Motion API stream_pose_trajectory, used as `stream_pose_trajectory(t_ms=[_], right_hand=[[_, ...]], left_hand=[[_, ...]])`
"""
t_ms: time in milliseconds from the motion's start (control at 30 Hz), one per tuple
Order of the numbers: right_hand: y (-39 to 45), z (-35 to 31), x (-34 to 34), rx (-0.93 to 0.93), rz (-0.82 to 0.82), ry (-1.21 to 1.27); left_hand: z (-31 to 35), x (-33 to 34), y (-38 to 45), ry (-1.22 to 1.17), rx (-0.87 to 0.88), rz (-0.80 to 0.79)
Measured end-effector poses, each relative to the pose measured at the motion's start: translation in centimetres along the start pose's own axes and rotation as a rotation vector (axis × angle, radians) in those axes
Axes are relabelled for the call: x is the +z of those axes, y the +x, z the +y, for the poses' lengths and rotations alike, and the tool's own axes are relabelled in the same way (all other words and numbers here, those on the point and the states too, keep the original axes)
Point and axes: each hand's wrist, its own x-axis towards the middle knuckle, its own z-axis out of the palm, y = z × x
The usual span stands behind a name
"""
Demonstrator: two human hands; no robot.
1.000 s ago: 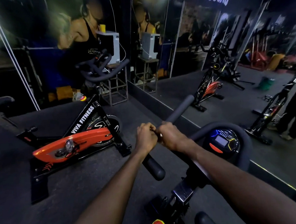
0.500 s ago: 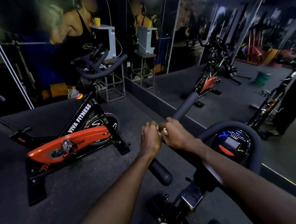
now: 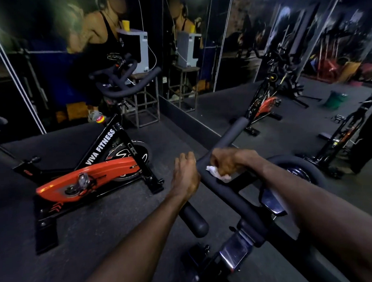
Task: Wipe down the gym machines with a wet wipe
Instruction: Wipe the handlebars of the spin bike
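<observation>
A black padded handlebar [image 3: 225,195] of the exercise bike in front of me runs from lower left to upper right. My right hand [image 3: 230,162] is closed on a crumpled white wet wipe [image 3: 217,172] and presses it onto the bar. Just left of it, my left hand [image 3: 186,173] rests against the bar's left side with curled fingers; whether they wrap the bar I cannot tell. The bike's round console [image 3: 296,173] is partly hidden behind my right forearm.
A black and orange spin bike [image 3: 89,179] stands on the dark floor to the left. A wall mirror [image 3: 273,59] runs along the right and reflects more bikes. A metal stand [image 3: 145,104] with a grey box sits in the far corner.
My hands, pressed together on the bar before, have separated. The right hand slid a little along the bar and the white wipe now shows beneath it. The camera view shifted slightly.
</observation>
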Motion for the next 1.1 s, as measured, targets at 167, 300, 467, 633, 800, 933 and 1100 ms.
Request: stream_pose_trajectory(t_ms=[167, 300, 467, 633, 800, 933, 1100], right_hand=[[0.5, -0.2, 1.2, -0.077, 0.064, 0.014], [-0.4, 0.3, 0.2, -0.064, -0.044, -0.035], [0.0, -0.3, 1.0, -0.069, 0.086, 0.037], [-0.5, 0.0, -0.5, -0.057, 0.030, 0.029], [-1.1, -0.9, 1.2, -0.085, 0.150, 0.092], [-2.0, 0.2, 0.6, -0.125, 0.115, 0.198], [-2.7, 0.1, 1.3, -0.106, 0.355, 0.477]], left_hand=[[-0.1, 0.0, 0.0, 0.025, 0.002, 0.000], [-0.2, 0.1, 0.1, 0.050, 0.017, 0.015], [-0.3, 0.2, 0.1, 0.050, 0.021, 0.011], [-0.2, 0.3, 0.2, 0.058, 0.013, 0.001], [-0.6, 0.3, 0.1, 0.030, 0.055, 0.044], [-0.2, -0.4, -0.4, -0.237, 0.081, 0.201], [1.9, -1.8, -2.4, -0.983, -0.349, -0.070]])
